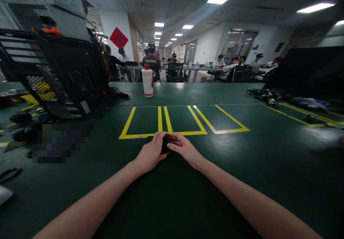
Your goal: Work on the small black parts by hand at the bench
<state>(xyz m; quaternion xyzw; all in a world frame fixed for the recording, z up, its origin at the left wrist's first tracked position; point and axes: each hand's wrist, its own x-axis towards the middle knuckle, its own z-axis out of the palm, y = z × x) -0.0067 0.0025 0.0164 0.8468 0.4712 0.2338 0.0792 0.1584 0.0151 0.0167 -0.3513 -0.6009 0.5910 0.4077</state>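
Both my arms reach forward over a dark green table (242,167). My left hand (151,152) and my right hand (182,148) meet at the middle, fingers curled around a small black object (165,144) held between them. It is mostly hidden by my fingers and I cannot make out what it is. The hands sit just below yellow taped rectangles (163,122) marked on the table.
An opened black computer case (64,74) stands at the left with cables and dark parts around it. A white bottle with a red cap (147,80) stands behind the yellow boxes. Loose parts (268,97) lie at the right. Several people sit at far tables.
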